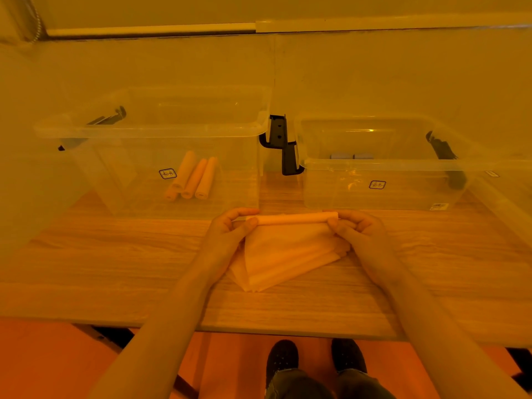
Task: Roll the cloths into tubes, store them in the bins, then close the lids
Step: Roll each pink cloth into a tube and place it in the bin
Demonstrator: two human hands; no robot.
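Head view, steeply downward (close) over table (115, 269)

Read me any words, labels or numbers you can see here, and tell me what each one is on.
None of the text here can be read.
Sticker on the left bin: dark-framed characters, too blurred to read.
Sticker on the right bin: same style, too blurred to read.
Small label at the right bin's lower right corner: print too small to read.
Small tag at the far right: too small to read.
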